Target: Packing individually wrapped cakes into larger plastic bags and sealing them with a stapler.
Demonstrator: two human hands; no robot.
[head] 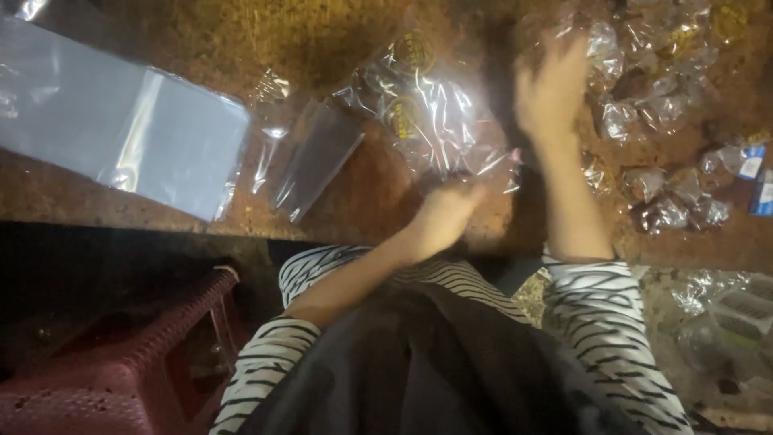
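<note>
My left hand grips the near edge of a clear plastic bag that lies on the brown table and holds round gold-labelled pieces. My right hand, blurred, reaches out over a heap of small clear-wrapped pieces at the far right; whether it holds one I cannot tell. Both sleeves are striped black and white.
A stack of empty clear bags lies at the left, with a loose empty bag beside it. More wrapped pieces and blue packets sit at the right edge. A red plastic stool stands below the table's edge.
</note>
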